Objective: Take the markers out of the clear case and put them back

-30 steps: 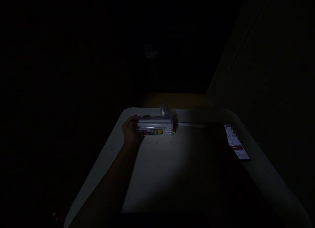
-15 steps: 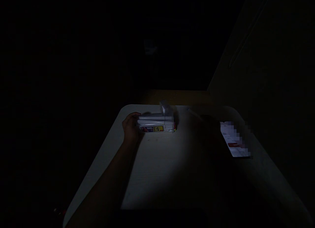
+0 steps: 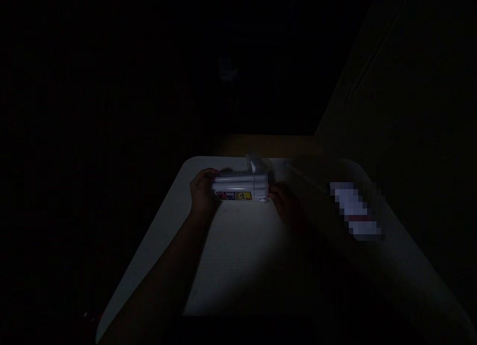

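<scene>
A clear plastic pen case (image 3: 238, 186) with a yellow and dark label lies sideways over the white table, its transparent flap (image 3: 255, 164) raised at the right end. My left hand (image 3: 203, 193) wraps round the case's left end. At the open right end, where small coloured tips show, the fingers of my right hand (image 3: 285, 201) are pinched together. What they grip is too dark to make out. A slim pen (image 3: 305, 177) lies slantwise on the table beyond my right hand.
A lit phone (image 3: 354, 211), partly blurred out, lies on the right side of the white table (image 3: 227, 255). Past the far edge is a brownish strip (image 3: 261, 145). A wall (image 3: 402, 116) rises on the right. The surroundings are very dark.
My right hand has come in from the right to the open end of the case. The slim pen now lies on the table. My left hand and the case have shifted slightly right.
</scene>
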Action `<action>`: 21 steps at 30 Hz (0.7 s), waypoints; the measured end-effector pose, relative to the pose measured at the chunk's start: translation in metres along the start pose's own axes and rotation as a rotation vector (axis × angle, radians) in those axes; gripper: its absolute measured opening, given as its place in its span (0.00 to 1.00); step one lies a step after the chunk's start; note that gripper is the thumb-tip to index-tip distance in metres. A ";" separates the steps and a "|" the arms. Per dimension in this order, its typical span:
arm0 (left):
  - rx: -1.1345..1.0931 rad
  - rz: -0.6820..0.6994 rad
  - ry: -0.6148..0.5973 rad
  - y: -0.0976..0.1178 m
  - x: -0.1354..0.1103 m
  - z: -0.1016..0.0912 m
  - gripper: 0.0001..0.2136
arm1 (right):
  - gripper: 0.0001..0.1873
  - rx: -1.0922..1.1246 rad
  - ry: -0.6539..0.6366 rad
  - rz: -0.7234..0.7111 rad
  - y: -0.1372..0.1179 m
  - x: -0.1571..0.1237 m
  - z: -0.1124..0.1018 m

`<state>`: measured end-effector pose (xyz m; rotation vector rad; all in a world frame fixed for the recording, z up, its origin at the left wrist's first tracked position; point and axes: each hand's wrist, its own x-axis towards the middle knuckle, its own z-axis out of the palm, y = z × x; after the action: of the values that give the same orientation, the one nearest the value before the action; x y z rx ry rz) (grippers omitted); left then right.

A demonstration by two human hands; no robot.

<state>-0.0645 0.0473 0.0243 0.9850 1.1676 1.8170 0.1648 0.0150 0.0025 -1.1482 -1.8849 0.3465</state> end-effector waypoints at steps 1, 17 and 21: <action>0.002 -0.002 -0.010 0.001 -0.001 0.000 0.09 | 0.15 0.034 0.001 0.024 -0.001 0.001 0.000; -0.034 0.014 0.046 0.001 -0.001 0.002 0.09 | 0.15 0.119 -0.022 0.282 0.023 0.004 -0.035; -0.082 0.001 -0.015 0.000 -0.002 0.003 0.09 | 0.17 0.145 -0.053 0.265 0.014 0.001 -0.036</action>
<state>-0.0614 0.0462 0.0248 0.9503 1.0748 1.8405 0.2007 0.0162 0.0152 -1.3020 -1.7229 0.6554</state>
